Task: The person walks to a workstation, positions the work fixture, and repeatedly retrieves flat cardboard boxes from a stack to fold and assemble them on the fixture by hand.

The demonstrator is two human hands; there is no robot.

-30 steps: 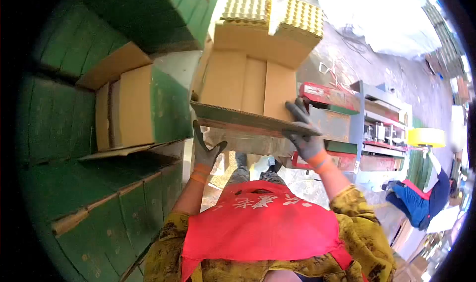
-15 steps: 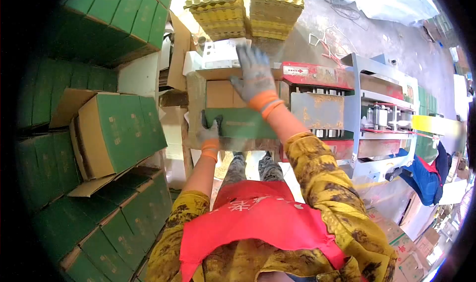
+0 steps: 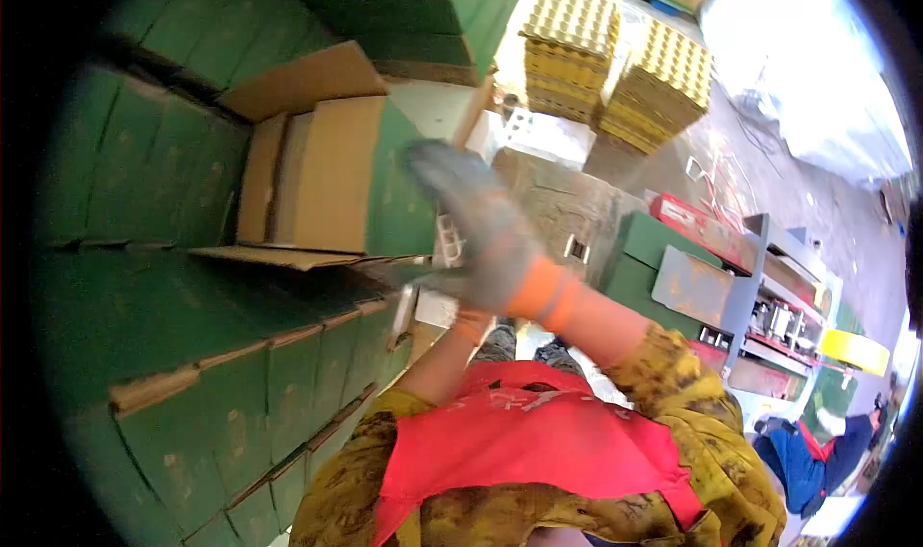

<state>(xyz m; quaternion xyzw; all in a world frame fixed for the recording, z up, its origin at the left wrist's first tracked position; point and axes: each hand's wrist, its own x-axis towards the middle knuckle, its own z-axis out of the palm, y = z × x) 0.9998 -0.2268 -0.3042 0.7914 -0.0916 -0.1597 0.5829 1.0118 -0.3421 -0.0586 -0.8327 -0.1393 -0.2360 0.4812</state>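
My right hand (image 3: 481,225), in a grey glove with an orange cuff, reaches across the middle, blurred, with its fingers apart and nothing in them. It is close to the right side of an open green and brown carton (image 3: 336,177), which lies on stacked green cartons. Of my left hand (image 3: 471,324) only the wrist and cuff show below the right hand; its fingers are hidden. A closed green carton (image 3: 644,263) sits at the mouth of the taping machine (image 3: 755,287), right of the worn work table (image 3: 562,201).
Stacked green cartons (image 3: 221,403) fill the left side. Beyond the table stand two stacks of yellow egg trays (image 3: 659,86) and a white perforated block (image 3: 548,136). Another person (image 3: 812,460) in blue is at the far right, near a yellow tape roll (image 3: 854,352).
The closed green carton has moved right, from the table into the machine. Both hands have left it and swung left, toward the open carton. The view has turned left.
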